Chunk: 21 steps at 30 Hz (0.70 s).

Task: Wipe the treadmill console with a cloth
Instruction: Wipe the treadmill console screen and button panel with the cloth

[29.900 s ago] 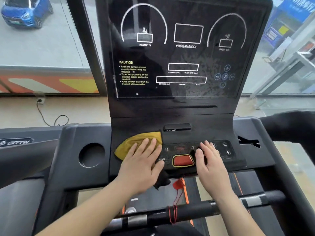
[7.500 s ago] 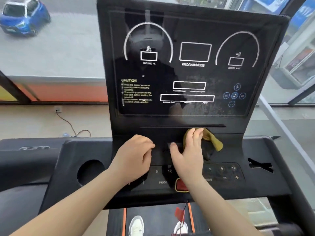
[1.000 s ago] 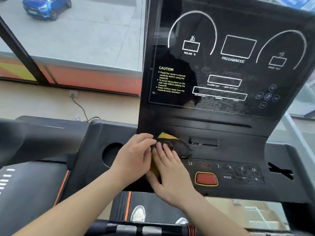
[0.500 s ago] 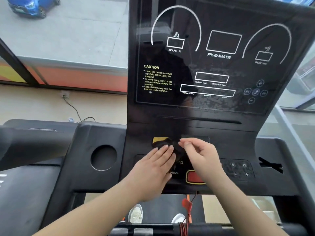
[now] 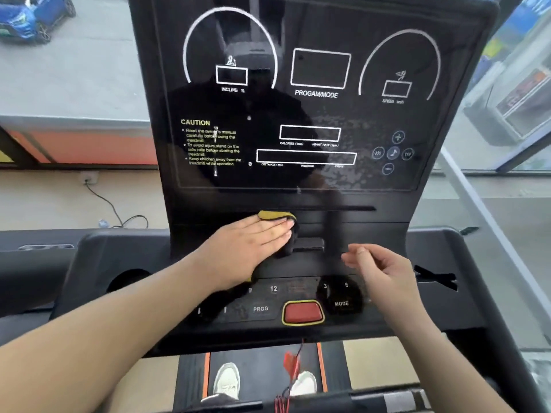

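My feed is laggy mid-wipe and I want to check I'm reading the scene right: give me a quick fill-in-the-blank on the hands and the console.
1. The left hand lies flat on the ____.
2. The right hand, loosely curled above the keypad, holds ____.
3. The big button with the yellow rim is coloured ____.
4. On the console screen, the word CAUTION is printed on the ____ side.

Missing words: cloth; nothing; red; left.
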{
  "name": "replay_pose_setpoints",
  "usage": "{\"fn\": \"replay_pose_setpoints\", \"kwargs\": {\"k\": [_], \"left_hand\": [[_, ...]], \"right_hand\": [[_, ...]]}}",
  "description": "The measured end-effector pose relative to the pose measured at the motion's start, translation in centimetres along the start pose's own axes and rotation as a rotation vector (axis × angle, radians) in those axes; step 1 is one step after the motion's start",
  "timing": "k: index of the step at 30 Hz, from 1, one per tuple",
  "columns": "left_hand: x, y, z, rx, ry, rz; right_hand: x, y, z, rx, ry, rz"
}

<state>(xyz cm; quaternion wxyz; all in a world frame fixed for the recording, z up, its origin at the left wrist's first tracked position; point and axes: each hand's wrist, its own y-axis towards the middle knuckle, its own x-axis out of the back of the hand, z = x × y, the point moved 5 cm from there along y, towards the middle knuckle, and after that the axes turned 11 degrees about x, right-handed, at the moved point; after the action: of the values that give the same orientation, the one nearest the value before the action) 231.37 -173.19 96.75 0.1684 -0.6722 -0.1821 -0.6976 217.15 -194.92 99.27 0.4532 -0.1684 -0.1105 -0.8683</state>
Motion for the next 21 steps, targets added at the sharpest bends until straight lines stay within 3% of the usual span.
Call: {"fn": "replay_pose_setpoints", "kwargs": {"k": [5, 11, 15, 21], "left_hand": [[0.9, 6.4, -6.3, -0.004, -0.086, 0.063], [1.7, 15.9, -14.8, -0.051, -0.014, 0.172], [-1.0, 19.5, -19.8, -0.035, 0.042, 0.161], [-3.3, 15.8, -26.8, 0.185, -0.294, 0.334]], "right_hand": [[6.2, 0.9, -3.2, -0.070, -0.039, -0.091], [12.7, 1.8, -7.3, -0.111, -0.065, -0.143], [15.3, 2.3, -9.9, -0.110, -0.051, -0.142], [16.5, 2.2, -11.4, -0.033, -0.161, -0.002]]}}
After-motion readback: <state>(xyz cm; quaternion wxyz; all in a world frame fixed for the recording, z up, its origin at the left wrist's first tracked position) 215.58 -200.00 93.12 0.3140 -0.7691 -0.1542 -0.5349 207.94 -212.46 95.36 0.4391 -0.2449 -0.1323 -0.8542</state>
